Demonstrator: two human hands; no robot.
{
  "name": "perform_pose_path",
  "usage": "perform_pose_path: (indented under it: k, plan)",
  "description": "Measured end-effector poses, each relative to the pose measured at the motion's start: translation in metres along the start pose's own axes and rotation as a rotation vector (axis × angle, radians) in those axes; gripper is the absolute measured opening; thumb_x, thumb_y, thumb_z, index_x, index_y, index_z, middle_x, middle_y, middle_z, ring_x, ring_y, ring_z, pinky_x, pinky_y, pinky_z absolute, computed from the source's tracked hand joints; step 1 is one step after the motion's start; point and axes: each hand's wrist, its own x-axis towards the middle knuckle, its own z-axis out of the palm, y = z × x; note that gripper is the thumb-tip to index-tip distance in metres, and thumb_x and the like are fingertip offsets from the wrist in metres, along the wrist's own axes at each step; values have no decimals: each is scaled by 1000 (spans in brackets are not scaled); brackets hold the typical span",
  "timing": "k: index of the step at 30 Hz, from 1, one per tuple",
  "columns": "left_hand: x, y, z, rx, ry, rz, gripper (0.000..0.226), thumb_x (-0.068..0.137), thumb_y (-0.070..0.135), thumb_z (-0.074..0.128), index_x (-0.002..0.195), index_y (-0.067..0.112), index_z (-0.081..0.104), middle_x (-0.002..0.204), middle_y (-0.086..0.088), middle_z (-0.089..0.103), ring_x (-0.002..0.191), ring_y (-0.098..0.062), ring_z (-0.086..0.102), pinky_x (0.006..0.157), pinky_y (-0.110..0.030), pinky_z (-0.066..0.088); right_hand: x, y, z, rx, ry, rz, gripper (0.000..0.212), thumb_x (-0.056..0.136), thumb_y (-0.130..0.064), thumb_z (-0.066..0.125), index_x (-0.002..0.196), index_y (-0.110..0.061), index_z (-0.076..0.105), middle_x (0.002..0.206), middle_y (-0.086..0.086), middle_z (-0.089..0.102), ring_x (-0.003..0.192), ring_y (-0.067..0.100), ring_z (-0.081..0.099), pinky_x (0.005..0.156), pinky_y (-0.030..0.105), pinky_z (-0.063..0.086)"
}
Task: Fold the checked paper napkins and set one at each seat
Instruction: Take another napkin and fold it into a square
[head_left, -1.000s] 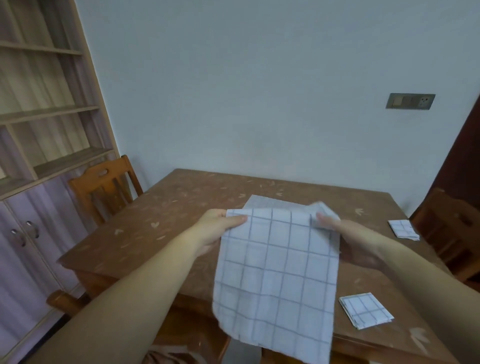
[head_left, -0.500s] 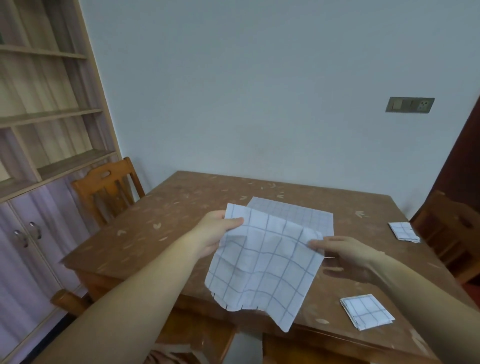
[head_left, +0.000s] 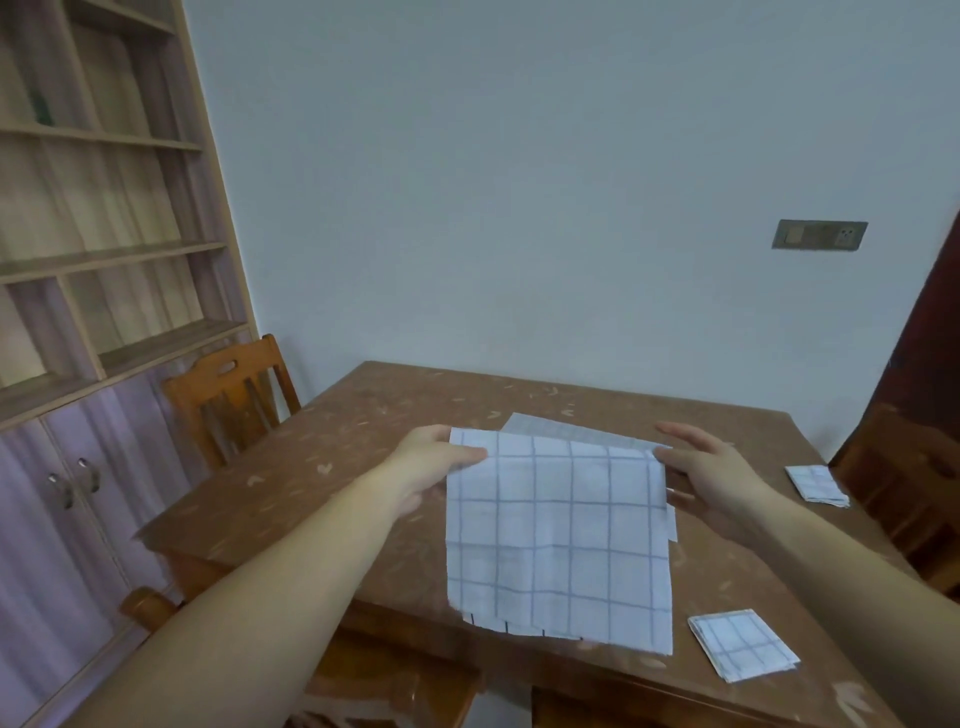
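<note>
Over table, open napkin — folded napkin front-right, chair left.

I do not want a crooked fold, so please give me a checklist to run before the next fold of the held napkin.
1. Left hand pinches a top corner of the held napkin: ok.
2. Right hand grips the other top corner: cannot tell.
3. Layers' edges aligned: not ok, one layer peeks out at right and bottom.
4. Bare table beside it for pressing: ok.
</note>
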Motion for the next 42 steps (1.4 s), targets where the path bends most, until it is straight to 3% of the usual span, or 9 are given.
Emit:
perform_pose_path:
  k: [3,7,16,20,25,31,35,38,42]
  plan:
    - [6,-3,1,-67,47,31,74,77,17,80,141,22,44,133,-5,56,105,-22,62,76,-31,51,-4,3,3,2,2,-39,44,88,-18,70,129,-26,59,97,6,68,73,18,65,67,29,49]
    - [7,-1,1,-84,65,93,73,73,21,83,136,32,50,128,-7,58,111,-24,61,98,-44,50,-6,7,3,-15,13,-67,74,76,-14,81,139,-36,48,130,14,57,92,25,67,67,30,52]
    - [5,5,-4,-101,-10,202,57,76,-3,73,124,28,61,111,-18,69,100,-29,68,95,-46,53,-14,-8,3,128,140,-182,52,82,-22,76,130,-27,56,105,6,69,83,23,66,75,33,50]
    - [5,8,-11,-151,29,247,55,77,-6,71,119,28,60,110,-21,67,98,-30,67,86,-38,54,-19,-5,7,-26,42,-219,70,76,-8,81,133,-34,51,98,18,63,86,25,66,73,34,52]
    - [4,6,-28,-173,62,238,58,77,-8,71,127,18,59,108,-20,68,96,-30,67,88,-41,54,-23,-13,15,-7,14,-234,30,78,-3,76,106,-12,68,90,16,60,79,22,60,73,28,52]
    - [-4,3,-42,-167,-37,195,61,82,6,72,134,32,52,118,-9,61,104,-22,65,90,-38,55,-28,-20,24,-25,10,-259,21,80,-3,74,99,-12,71,96,17,68,86,24,63,81,32,53]
    - [-8,0,-45,5,-6,235,54,80,3,71,128,28,59,110,-13,68,95,-20,69,78,-25,54,-34,-21,27,-220,22,-343,18,80,-8,77,96,-17,74,91,11,74,87,18,67,88,32,53]
    - [-12,1,-45,89,35,285,39,81,1,71,115,20,67,109,-8,69,91,-13,67,69,-17,51,-36,-22,26,-475,81,-412,15,82,-18,77,96,-24,75,89,0,76,85,12,67,74,24,48]
    - [-14,3,-44,163,94,333,23,83,11,73,104,19,72,108,-2,68,98,-13,63,79,-24,50,-39,-24,23,-802,116,-538,16,86,-17,70,100,-22,74,86,-9,74,87,5,68,71,22,48]
